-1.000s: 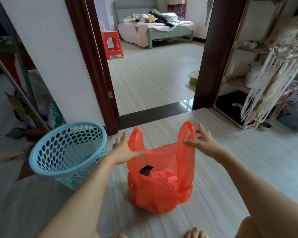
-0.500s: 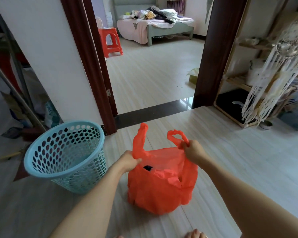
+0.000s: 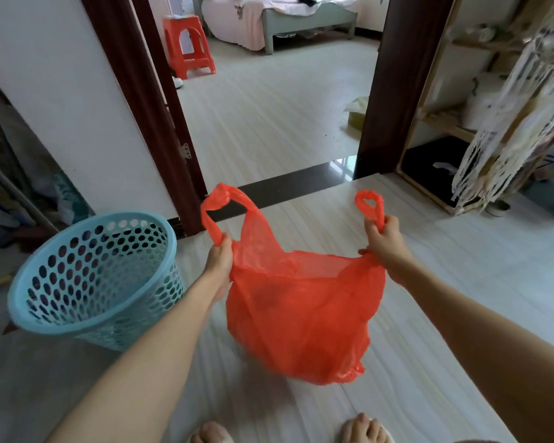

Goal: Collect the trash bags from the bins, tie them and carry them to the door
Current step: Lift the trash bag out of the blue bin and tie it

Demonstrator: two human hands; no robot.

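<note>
- At the bottom edge, the toes of two bare feet [image 3: 363, 430] show on the pale striped floor [image 3: 461, 266].
- Two bare forearms reach forward from the lower corners towards an orange-red trash bag [image 3: 298, 321].
- The left hand [image 3: 218, 263] has its grip closed around the base of the bag's left handle loop [image 3: 219, 203], which stands up above the fist and bends over to the right.
- The right hand [image 3: 385, 239] has its grip closed on the right handle loop [image 3: 369, 204], whose small loop pokes up above the knuckles.
- The two hands are well apart, so the mouth of the bag is stretched flat between them; the bag is not tied.
- The bag bulges with contents below the hands, and its bottom is at or just above the floor; I cannot tell whether it touches.
- Left of the bag and just beside the left forearm stands a light blue perforated bin [image 3: 93, 276], tilted so its open mouth faces the camera; no liner shows inside it.
- Beyond the bag is a dark threshold strip [image 3: 285, 187] in a doorway [image 3: 160, 100] with a dark brown frame.
- To the right, a wooden shelf unit [image 3: 435, 129] has a white fringed hanging [image 3: 506, 123] in front of it.
- Through the doorway, an orange plastic stool [image 3: 189, 46] and part of a bed [image 3: 279, 11] are farthest away.
</note>
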